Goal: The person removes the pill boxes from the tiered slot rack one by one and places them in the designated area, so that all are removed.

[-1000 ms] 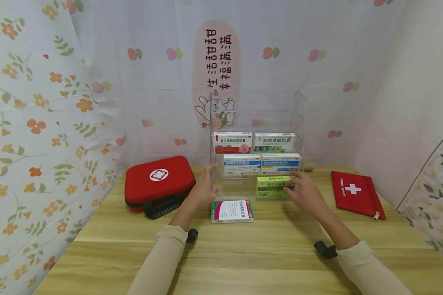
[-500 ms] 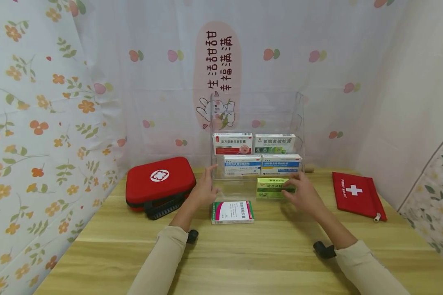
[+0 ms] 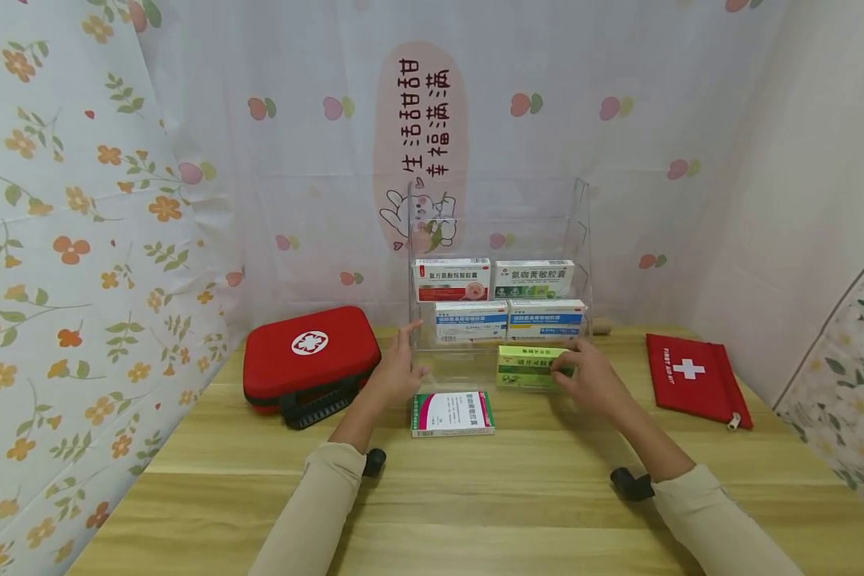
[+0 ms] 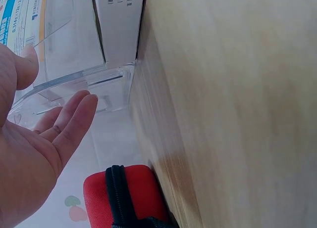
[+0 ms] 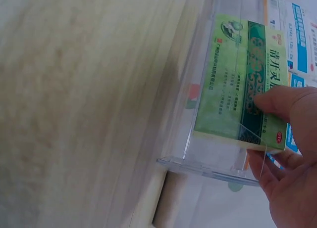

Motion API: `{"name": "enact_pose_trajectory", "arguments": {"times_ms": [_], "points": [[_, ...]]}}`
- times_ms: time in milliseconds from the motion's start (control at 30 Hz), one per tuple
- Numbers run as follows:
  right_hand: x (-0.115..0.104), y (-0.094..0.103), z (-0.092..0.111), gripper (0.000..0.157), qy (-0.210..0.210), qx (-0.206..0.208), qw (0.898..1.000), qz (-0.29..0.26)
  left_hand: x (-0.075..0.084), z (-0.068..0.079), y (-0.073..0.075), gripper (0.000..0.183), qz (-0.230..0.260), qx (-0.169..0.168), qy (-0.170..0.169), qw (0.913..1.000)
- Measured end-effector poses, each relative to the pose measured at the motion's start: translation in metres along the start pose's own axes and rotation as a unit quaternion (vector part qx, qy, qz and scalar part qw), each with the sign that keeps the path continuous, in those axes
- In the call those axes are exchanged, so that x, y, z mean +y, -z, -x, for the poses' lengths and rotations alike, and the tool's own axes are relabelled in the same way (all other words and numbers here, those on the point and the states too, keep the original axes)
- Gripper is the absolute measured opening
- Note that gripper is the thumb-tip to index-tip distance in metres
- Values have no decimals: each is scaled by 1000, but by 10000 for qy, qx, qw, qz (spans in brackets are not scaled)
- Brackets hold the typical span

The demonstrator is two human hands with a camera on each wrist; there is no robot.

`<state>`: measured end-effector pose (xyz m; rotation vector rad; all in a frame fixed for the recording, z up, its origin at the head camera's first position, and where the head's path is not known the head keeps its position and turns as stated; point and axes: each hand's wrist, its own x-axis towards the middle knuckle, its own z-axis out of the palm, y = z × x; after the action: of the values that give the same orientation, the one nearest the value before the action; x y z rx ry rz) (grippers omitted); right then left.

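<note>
Case [image 3: 277, 364]: red, handle toward me, parked aside, I'd guess, to give the hands room.
Left hand [image 3: 396, 372]: fingers apart, nearly straight, grasping nothing, just beside the rack's wall; contact I can't tell. Looks like a steadying guard!
Flat box [image 3: 452, 414]: face up on the table [image 3: 439, 512], before the rack's left half, within easy reach.
Rack [image 3: 461, 368]: clear, so labels show; four boxes [image 3: 452, 284] face front on two tiers.
Green box [image 3: 522, 370]: lowest tier, right half, label outward to match, I judge.
Right hand [image 3: 589, 376]: pinching, parted only by that carton; thumb on its front, fingers at its right end, probably for fine control.
Pouch [image 3: 698, 384]: red, lying flat, well apart, clear of the forearm.
</note>
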<state>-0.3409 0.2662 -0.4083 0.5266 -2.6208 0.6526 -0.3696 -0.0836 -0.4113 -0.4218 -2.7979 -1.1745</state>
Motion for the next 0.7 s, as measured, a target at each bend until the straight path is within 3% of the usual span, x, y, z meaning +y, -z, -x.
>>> {"name": "enact_pose_trajectory", "arguments": {"times_ms": [200, 500, 700], "points": [[-1, 0, -1, 11, 4, 40, 10000, -45, 1, 1, 1, 88, -22, 25, -53, 10000], [-2, -5, 3, 20, 460, 904, 9940, -400, 1, 1, 0, 87, -34, 28, -133, 9999], [1, -5, 2, 22, 505, 893, 9934, -509, 0, 1, 0, 87, -76, 16, -183, 9998]]}}
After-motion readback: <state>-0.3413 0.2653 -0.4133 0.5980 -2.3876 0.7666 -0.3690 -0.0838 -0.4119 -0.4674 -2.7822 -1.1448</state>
